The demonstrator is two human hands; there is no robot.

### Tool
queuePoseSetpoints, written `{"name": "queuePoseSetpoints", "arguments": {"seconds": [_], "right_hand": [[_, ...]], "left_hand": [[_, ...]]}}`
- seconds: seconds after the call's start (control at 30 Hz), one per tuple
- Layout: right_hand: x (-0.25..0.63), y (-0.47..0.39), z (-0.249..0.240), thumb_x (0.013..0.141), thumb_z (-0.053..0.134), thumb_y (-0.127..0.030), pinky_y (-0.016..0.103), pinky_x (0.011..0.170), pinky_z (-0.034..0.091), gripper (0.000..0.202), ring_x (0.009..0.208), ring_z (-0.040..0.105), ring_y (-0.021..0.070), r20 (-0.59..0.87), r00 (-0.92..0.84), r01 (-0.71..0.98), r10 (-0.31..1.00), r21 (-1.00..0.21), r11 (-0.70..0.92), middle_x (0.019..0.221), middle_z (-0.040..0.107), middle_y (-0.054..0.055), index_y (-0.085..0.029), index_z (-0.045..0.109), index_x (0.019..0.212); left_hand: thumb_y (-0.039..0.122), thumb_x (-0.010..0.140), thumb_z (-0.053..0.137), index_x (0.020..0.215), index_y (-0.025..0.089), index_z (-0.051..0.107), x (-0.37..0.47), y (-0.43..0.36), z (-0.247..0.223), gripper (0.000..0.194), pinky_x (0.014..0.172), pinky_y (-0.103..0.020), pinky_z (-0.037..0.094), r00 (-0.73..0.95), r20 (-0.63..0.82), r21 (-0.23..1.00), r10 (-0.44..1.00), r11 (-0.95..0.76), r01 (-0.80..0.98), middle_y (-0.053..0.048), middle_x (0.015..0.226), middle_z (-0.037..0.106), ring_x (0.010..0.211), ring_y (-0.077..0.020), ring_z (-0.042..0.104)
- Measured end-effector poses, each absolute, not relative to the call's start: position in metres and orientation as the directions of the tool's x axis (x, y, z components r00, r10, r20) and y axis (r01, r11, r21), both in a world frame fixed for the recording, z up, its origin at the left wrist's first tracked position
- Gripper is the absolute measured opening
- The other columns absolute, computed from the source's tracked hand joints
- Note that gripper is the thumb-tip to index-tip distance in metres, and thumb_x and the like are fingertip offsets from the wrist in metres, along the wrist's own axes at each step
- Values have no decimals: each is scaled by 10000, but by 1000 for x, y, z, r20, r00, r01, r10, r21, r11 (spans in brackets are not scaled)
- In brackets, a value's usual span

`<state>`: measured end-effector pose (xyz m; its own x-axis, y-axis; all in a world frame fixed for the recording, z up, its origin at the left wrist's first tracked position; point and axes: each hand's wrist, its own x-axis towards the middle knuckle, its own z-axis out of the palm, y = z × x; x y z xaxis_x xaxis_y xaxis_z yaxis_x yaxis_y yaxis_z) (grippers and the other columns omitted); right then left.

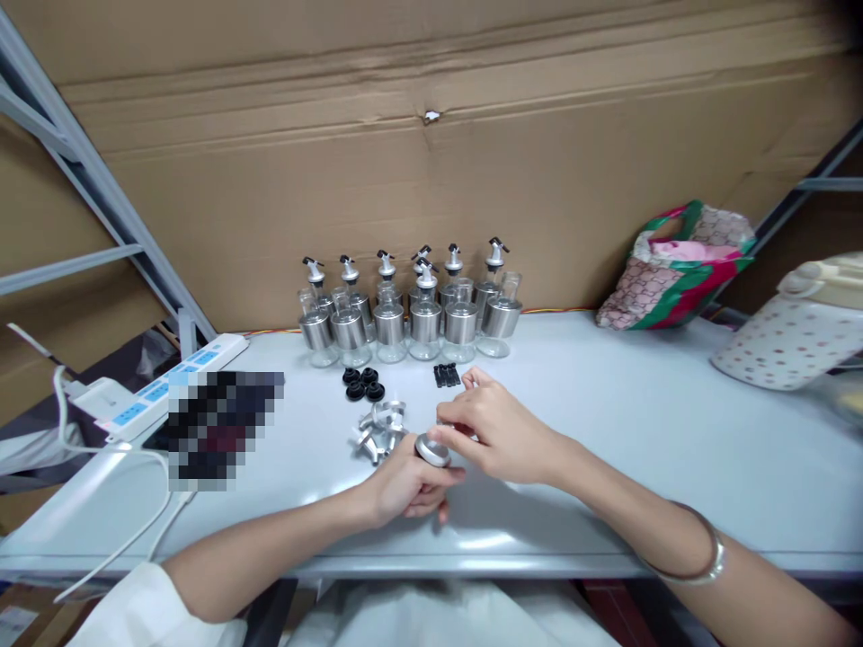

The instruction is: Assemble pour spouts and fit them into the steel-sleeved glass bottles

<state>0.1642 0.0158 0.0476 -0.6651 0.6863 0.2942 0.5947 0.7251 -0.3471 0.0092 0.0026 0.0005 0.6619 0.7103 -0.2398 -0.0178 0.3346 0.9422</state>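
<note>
Near the table's front edge, my left hand [408, 481] is closed around a silver metal part [433, 450]. My right hand [495, 429] is pinched at the top of that same part, its fingertips touching it. Several loose silver spout pieces [381, 431] lie just left of the hands. Behind them are several round black stoppers [362, 384] and a row of small black pieces [446, 375]. Glass bottles with steel sleeves [389, 323] stand in rows farther back, some topped with silver and black spouts [497, 253].
A power strip [168, 386] with white cables and a blurred-out dark object [222, 427] lie at the left. A patterned bag [674, 270] and a dotted white jug [796, 332] stand at the right. Cardboard [472, 198] closes off the back.
</note>
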Motion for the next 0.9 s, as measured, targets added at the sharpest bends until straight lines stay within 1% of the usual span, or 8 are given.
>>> {"name": "queuePoseSetpoints", "arguments": {"seconds": [0.1,0.17,0.27,0.37,0.5,0.73,0.83,0.9], "right_hand": [[158,15,42,884,400,-294,308,666,238,402,467,154,72,322,-540,646,777,-432,629,438,305,-78,-171,339,507],[155,15,38,865,416,-299,287,625,244,410,470,158,80,317,-473,649,822,-505,569,430,271,-76,-177,312,487],[154,16,35,842,430,-345,264,533,212,440,473,179,85,249,-397,641,883,-614,461,440,206,-69,-187,256,470],[152,17,34,829,420,-392,260,486,172,456,477,179,86,183,-357,635,916,-671,382,463,171,-63,-195,231,464],[151,17,35,818,417,-415,261,475,153,461,488,161,85,175,-333,634,927,-686,357,484,147,-59,-199,203,471],[152,16,35,837,415,-407,265,466,149,470,474,168,85,184,-326,641,927,-678,360,468,152,-58,-198,208,470],[153,17,35,872,410,-410,260,498,200,485,472,182,84,234,-371,625,899,-653,428,446,201,-65,-189,246,474],[154,17,35,908,391,-394,264,562,253,482,474,190,83,307,-419,607,854,-605,515,441,259,-70,-182,288,488]], "left_hand": [[298,627,635,449,200,307,11,2,2,387,477,-251,398,605,-230,952,762,305,-22,119,289,256,255,-19,234],[309,626,630,453,201,308,11,1,2,381,473,-250,391,600,-230,951,766,309,-30,123,290,244,253,-18,229],[297,624,605,467,202,316,12,1,2,342,470,-248,392,617,-240,944,749,328,-30,123,289,245,250,-20,230],[284,609,585,478,200,339,12,2,2,291,448,-245,382,606,-250,945,755,326,-16,119,275,253,242,-27,227],[287,600,579,504,197,356,13,3,1,259,431,-237,370,590,-259,946,765,324,-4,125,279,248,242,-28,222],[267,610,563,534,197,363,12,3,1,225,426,-237,373,595,-239,953,767,303,-8,127,275,244,241,-33,220],[256,621,587,535,197,345,10,5,2,263,430,-234,372,627,-247,938,738,346,-37,130,287,242,248,-26,211],[266,623,632,531,192,344,6,7,2,311,441,-230,378,693,-259,907,673,416,-64,135,297,239,252,-17,195]]}}
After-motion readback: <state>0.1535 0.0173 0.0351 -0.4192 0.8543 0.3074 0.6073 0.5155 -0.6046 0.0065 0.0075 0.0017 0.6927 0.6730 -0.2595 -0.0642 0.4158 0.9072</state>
